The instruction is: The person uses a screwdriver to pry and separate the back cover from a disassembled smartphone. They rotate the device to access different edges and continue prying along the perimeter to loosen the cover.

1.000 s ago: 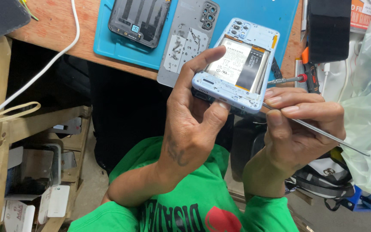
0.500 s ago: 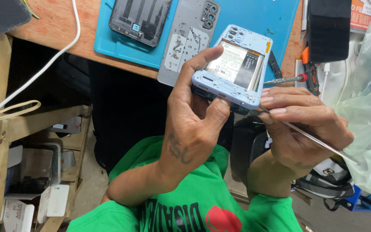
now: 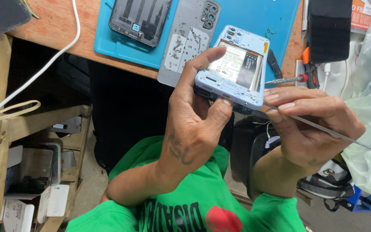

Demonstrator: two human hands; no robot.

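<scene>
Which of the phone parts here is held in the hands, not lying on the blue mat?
The light blue opened phone with its battery showing: the left hand grips it. The dark phone frame and grey back cover lie on the blue mat.

A: What is the person wearing?

B: A bright green short-sleeved T-shirt [image 3: 185, 202]. The 2 sleeves end above the elbows, so both forearms are bare.

A: Anything printed on it?

B: Yes, dark lettering runs across the chest, and beside it sits a red shape, only partly in view.

A: And the hands?

B: Both hands are bare: no gloves, rings or watch. The left hand [image 3: 194, 124] has a dark, smudgy tattoo mark on its back, near the wrist. The right hand [image 3: 310, 124] shows a smaller, fainter dark mark by the wrist. The fingernails are short.
</scene>
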